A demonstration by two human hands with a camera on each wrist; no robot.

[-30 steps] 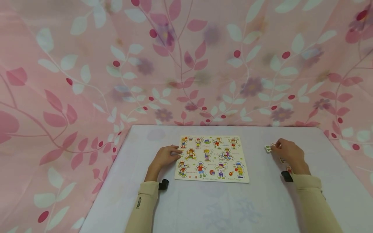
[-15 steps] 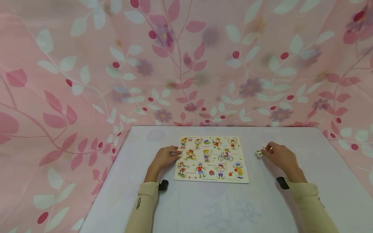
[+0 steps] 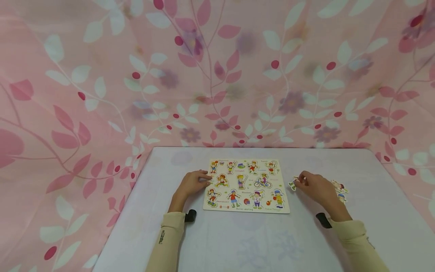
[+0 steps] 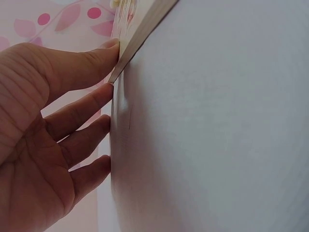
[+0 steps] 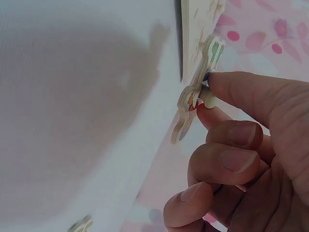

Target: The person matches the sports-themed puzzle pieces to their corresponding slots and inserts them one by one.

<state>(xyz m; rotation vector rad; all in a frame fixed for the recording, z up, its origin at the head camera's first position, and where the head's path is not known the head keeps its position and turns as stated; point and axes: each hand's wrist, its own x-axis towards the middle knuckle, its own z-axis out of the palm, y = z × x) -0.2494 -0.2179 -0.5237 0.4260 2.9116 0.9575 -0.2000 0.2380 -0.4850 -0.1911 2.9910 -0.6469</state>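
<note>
A pale wooden puzzle board (image 3: pixel 284 207) with printed sport figures lies flat on the table. At its left side is my left hand (image 3: pixel 191 185); in the left wrist view the thumb touches the board's edge (image 4: pixel 145 31) and the other fingers extend straight, tips on the table. Just right of the board, my right hand (image 3: pixel 317 190) pinches a figure-shaped puzzle piece (image 3: pixel 292 184) between thumb and index finger. In the right wrist view this puzzle piece (image 5: pixel 212 52) stands tilted on edge, showing green and white stripes, while the other fingers curl in below it.
Loose puzzle pieces (image 3: pixel 341 186) lie to the right of my right wrist, partly hidden by it. A white cloth (image 3: pixel 244 241) covers the table. Behind it hangs a pink curtain (image 3: pixel 217 75) with leaves and flowers.
My right hand has carried the puzzle piece leftward and nearer, to just beside the board. Loose pieces behind it have come into fuller view. The left hand has stayed put.
</note>
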